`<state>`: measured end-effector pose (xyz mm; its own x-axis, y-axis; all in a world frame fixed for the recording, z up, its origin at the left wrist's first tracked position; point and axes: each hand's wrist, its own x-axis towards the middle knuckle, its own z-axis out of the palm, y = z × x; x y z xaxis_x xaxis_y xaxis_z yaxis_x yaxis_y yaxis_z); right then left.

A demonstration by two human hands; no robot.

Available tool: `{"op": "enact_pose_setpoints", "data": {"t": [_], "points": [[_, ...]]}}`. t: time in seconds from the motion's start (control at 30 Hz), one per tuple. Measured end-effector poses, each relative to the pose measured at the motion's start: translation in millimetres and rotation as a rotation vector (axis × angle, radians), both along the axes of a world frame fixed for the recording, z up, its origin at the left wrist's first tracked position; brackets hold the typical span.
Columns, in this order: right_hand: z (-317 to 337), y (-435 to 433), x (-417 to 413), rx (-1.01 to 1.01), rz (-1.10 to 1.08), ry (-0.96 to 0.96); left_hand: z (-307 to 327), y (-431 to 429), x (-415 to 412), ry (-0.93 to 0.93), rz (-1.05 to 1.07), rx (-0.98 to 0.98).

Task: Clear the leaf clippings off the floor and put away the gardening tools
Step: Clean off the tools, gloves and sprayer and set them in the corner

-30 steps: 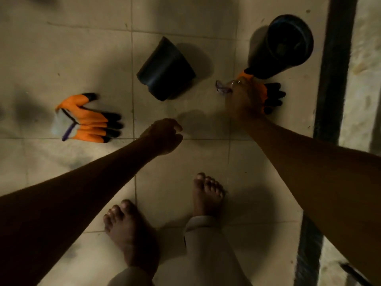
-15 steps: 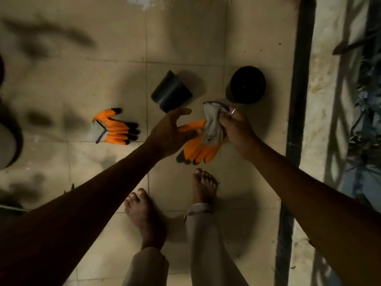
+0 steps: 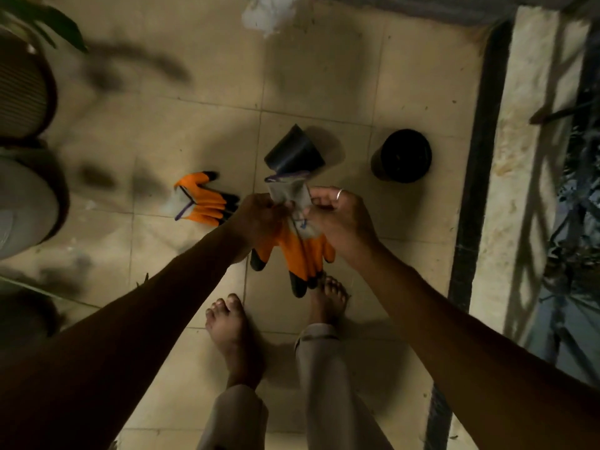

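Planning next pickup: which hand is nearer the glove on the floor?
Left. Left hand is beside the floor glove; right hand is farther, beyond the held glove.

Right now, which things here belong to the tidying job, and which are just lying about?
Job: held glove, gripped by left hand and right hand; floor glove; tipped black pot; upright black pot.
Lying about: white planter; ribbed planter.

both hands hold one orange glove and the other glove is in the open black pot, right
No. The head view shows the other glove lying on the floor, left of the open pot, not in it. The left hand and right hand do hold the first glove.
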<state>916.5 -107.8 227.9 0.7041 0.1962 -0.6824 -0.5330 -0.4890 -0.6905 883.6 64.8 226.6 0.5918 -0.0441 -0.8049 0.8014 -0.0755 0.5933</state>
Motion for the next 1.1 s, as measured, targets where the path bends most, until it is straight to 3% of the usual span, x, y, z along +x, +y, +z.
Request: {"op": "enact_pose_setpoints", "data": {"t": [0.17,0.3,0.37,0.57,0.73,0.83,0.93,1.03,1.1], "points": [[-2.2,19.2,-2.0,-0.028,0.008,0.063,-4.6,14.7,-21.7,0.007,0.211,-0.069],[-5.7,42.1,-14.1,-0.018,0.075,0.083,-21.3,22.6,-36.2,-0.066,0.186,0.264],[-7.3,57.1,-22.3,-0.022,0.113,0.084,-28.3,30.4,-44.9,-0.098,0.265,0.303],[-10.6,104.8,-49.1,-0.013,0.345,0.147,-19.3,44.7,-60.9,-0.129,0.342,-0.081],[-31.3,137.2,-61.7,0.141,0.388,0.359,-41.9,86.0,-90.8,0.034,0.673,-0.27],[-45.6,156.4,-65.3,0.055,0.334,0.267,-65.4,105.5,-107.7,0.067,0.734,-0.148],[-77.6,176.7,-62.4,-0.074,0.334,0.013,-87.1,118.3,-122.4,0.109,0.754,-0.002],[-129.1,199.5,-56.1,-0.202,0.509,-0.266,-110.2,127.8,-142.0,0.072,0.786,-0.038],[-165.2,213.2,-52.8,-0.366,0.739,-0.417,-123.8,131.5,-153.4,0.089,0.795,-0.061]]}}
